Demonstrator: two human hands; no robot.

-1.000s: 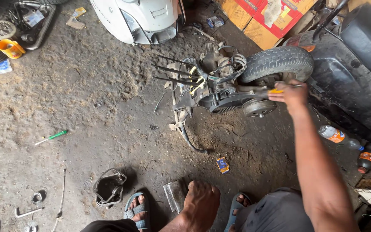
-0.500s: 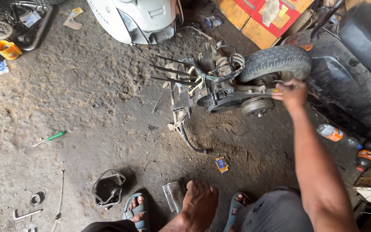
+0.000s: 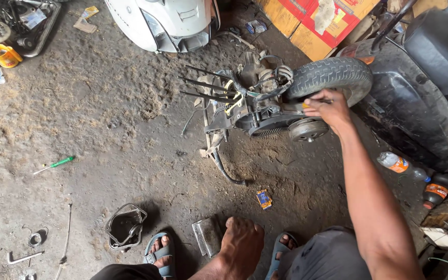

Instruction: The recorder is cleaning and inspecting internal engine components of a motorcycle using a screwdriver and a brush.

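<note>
A stripped scooter engine and rear wheel assembly point(image 3: 265, 111) lies on the dirt floor, its black tyre point(image 3: 333, 75) to the right. My right hand point(image 3: 330, 109) reaches out to it and grips a small yellow-handled tool point(image 3: 307, 105) pressed against the engine, just above the round clutch drum point(image 3: 308, 129). My left hand point(image 3: 242, 243) rests low on the floor between my two sandalled feet, with its fingers curled and nothing visible in it. A flat metal piece point(image 3: 207, 236) lies just left of that hand.
A white scooter body panel point(image 3: 167, 21) sits at the top. A black scooter point(image 3: 421, 93) and two bottles point(image 3: 397, 163) are on the right. A green screwdriver point(image 3: 54, 165), a black cover point(image 3: 124, 225), an allen key point(image 3: 22, 257) and an orange cup point(image 3: 3, 54) lie to the left.
My right hand stays on the engine with the tool, shifting only slightly. My left hand has not moved.
</note>
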